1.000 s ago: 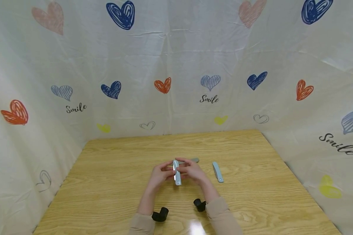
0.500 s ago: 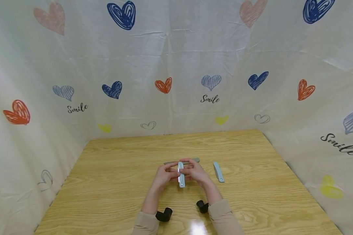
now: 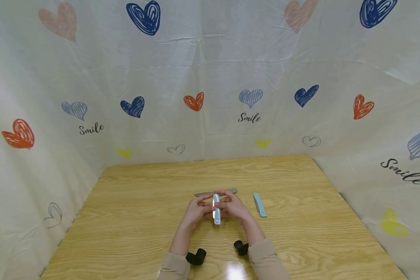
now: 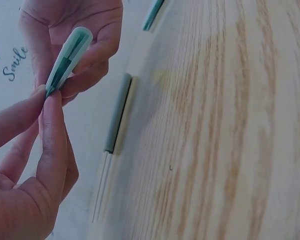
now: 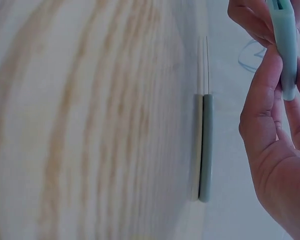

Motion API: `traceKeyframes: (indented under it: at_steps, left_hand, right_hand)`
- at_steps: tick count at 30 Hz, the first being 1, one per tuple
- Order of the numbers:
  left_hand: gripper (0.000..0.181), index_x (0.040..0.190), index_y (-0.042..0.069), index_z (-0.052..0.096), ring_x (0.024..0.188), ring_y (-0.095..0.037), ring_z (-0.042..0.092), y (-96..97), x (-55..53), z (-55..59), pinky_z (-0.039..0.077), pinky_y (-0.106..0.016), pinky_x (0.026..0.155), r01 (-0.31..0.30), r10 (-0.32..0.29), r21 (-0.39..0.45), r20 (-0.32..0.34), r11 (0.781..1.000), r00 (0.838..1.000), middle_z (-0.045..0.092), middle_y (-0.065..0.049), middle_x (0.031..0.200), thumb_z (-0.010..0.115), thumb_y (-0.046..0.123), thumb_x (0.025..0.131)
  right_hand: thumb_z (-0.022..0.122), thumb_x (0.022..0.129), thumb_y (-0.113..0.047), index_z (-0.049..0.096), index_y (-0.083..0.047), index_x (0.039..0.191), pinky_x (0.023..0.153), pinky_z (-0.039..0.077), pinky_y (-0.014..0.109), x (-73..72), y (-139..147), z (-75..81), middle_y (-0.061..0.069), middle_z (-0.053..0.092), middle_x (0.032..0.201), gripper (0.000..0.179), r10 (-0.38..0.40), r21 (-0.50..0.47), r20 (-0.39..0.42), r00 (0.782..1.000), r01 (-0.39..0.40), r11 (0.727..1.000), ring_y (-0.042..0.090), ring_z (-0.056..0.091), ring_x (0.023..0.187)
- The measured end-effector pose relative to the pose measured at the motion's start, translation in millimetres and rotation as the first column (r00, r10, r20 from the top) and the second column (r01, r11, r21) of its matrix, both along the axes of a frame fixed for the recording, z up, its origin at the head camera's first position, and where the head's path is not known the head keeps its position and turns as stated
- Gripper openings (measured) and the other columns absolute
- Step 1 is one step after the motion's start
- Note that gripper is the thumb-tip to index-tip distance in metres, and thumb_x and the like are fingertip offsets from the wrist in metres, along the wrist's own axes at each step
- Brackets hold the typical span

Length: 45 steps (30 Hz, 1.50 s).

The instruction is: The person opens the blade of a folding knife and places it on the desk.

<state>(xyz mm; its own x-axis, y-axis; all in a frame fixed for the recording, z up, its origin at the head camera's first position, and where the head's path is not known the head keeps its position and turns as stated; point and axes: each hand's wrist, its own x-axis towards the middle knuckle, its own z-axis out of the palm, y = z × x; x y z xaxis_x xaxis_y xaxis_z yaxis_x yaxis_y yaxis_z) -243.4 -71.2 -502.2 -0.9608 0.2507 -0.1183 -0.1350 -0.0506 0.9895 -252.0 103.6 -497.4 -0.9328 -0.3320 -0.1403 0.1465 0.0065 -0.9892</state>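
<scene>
nearest are two tan sleeves point(image 3: 175, 267), with a black fitting point(image 3: 196, 257) at each wrist. beyond them a light-blue folding knife point(image 3: 217, 216) is up off the table point(image 3: 136, 217): the right grip point(image 3: 235, 206) grasps its handle, and the left grip point(image 3: 195, 212) pinches at its slotted side. a second light-blue knife point(image 3: 260, 205), folded, lies on the table to the right. just past the grips, a grey-green knife point(image 5: 207, 150) lies crosswise, blade out. a pale curtain point(image 3: 203, 70) printed with hearts and "smile" hangs behind.
</scene>
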Motion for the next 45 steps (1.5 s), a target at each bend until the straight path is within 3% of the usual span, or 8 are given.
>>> traceKeyframes:
  at_steps: [9, 15, 20, 31, 40, 45]
  left_hand:
    - [0.052, 0.139, -0.004, 0.049, 0.078, -0.015, 0.067, -1.2, -1.5, -1.0, 0.060, -0.037, 0.079, 0.009, -0.011, 0.043, 0.031, 0.999, 0.999, 0.068, -0.007, 0.089, 0.065, -0.005, 0.089]
    - [0.053, 0.141, -0.005, 0.047, 0.079, -0.013, 0.066, -2.6, -0.4, 0.2, 0.059, -0.034, 0.079, 0.029, -0.029, 0.046, 0.011, 0.999, 1.000, 0.068, -0.006, 0.090, 0.064, -0.002, 0.091]
    - [0.052, 0.142, -0.004, 0.046, 0.080, -0.013, 0.064, -3.0, 0.9, 0.2, 0.059, -0.035, 0.080, 0.044, -0.044, 0.029, 0.002, 0.999, 0.999, 0.064, -0.008, 0.092, 0.062, -0.003, 0.092]
    - [0.050, 0.139, -0.010, 0.045, 0.074, -0.013, 0.059, 4.4, 3.8, 0.1, 0.056, -0.027, 0.070, -0.021, 0.021, 0.050, 0.010, 0.999, 1.000, 0.057, -0.013, 0.092, 0.058, -0.009, 0.090]
    - [0.049, 0.138, -0.010, 0.044, 0.077, -0.014, 0.057, 6.4, 4.1, -0.1, 0.054, -0.025, 0.070, -0.030, 0.030, 0.054, -0.002, 0.998, 1.000, 0.056, -0.011, 0.090, 0.056, -0.010, 0.090]
    - [0.049, 0.138, -0.010, 0.044, 0.079, -0.014, 0.057, 6.8, 3.7, -0.9, 0.053, -0.025, 0.071, -0.027, 0.027, 0.067, -0.003, 0.997, 1.000, 0.056, -0.009, 0.089, 0.055, -0.011, 0.091]
  right_hand:
    - [0.063, 0.095, -0.011, 0.048, -0.003, 0.140, 0.069, 0.057, 0.035, -2.4, 3, -2.8, 0.015, 0.061, 0.104, 0.048, 0.013, 0.004, -0.001, 1.000, -0.013, 1.000, 0.021, 0.062, 0.083]
    - [0.061, 0.096, -0.009, 0.046, -0.001, 0.141, 0.070, 0.057, 0.039, -1.6, 3, 1.1, 0.018, 0.060, 0.108, 0.048, 0.000, 0.007, -0.002, 1.000, 0.000, 1.000, 0.021, 0.062, 0.084]
    - [0.063, 0.094, -0.008, 0.048, -0.002, 0.139, 0.067, 0.057, 0.035, 0.2, 1, 2.8, 0.015, 0.061, 0.104, 0.047, -0.030, 0.009, -0.002, 1.000, 0.030, 1.000, 0.021, 0.061, 0.084]
    - [0.061, 0.095, -0.006, 0.049, -0.002, 0.139, 0.068, 0.057, 0.038, -0.4, -1, -0.2, 0.013, 0.060, 0.101, 0.046, -0.077, 0.013, 0.023, 0.997, 0.076, 0.997, 0.021, 0.060, 0.082]
    - [0.058, 0.095, -0.002, 0.047, 0.004, 0.140, 0.071, 0.057, 0.040, 14.0, 0, 26.3, 0.014, 0.060, 0.099, 0.046, -0.067, 0.009, 0.011, 0.998, 0.067, 0.998, 0.021, 0.060, 0.081]
    - [0.059, 0.095, -0.002, 0.049, 0.003, 0.138, 0.068, 0.056, 0.037, 17.5, 0, 29.6, 0.012, 0.060, 0.097, 0.044, -0.079, 0.015, -0.002, 0.997, 0.079, 0.997, 0.020, 0.060, 0.078]
